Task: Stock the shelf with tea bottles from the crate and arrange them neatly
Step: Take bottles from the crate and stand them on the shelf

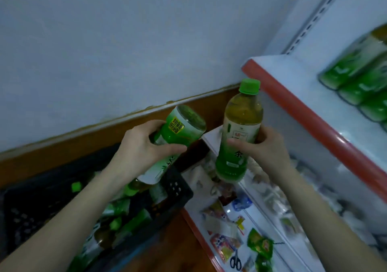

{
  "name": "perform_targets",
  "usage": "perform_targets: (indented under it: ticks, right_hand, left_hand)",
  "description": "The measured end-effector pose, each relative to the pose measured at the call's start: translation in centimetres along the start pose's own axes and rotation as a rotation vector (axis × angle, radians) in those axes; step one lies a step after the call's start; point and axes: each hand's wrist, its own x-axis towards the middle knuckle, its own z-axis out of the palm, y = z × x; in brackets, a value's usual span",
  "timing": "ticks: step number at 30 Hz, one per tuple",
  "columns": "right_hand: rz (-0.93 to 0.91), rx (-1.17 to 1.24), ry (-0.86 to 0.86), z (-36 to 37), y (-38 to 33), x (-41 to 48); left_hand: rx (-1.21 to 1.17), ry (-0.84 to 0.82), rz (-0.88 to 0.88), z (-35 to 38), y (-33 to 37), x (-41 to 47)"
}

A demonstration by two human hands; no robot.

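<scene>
My left hand point(139, 148) grips a green-labelled tea bottle point(180, 129) tilted with its base pointing up and away, held above the black crate point(178, 190). My right hand point(261, 148) holds a second tea bottle point(240, 129) upright, green cap on top, just left of the shelf's red front edge point(310, 112). A row of tea bottles point(360, 77) stands on the white shelf at the upper right. More bottles with green caps point(123, 211) lie jumbled in the crate below my left forearm.
A lower shelf point(247, 213) holds snack packets, small goods and a pair of scissors point(235, 261). A pale wall with a brown skirting band fills the left and top. A slotted white shelf upright point(314, 18) rises at the upper right.
</scene>
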Motion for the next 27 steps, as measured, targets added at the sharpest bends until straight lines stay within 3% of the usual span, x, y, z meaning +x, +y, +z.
perform_targets:
  ticks: [8, 16, 27]
  right_hand:
    - [-0.082, 0.217, 0.278, -13.7, -2.5, -0.1]
    - [-0.171, 0.286, 0.381, -25.5, -1.7, 2.1]
    - [-0.122, 0.228, 0.478, -28.3, 3.2, 5.0]
  left_hand:
    - [-0.095, 0.02, 0.146, 6.3, 9.3, 3.6]
    - [-0.128, 0.124, 0.22, 13.4, 16.6, 6.6]
    - [-0.173, 0.081, 0.263, 18.6, 20.8, 6.1]
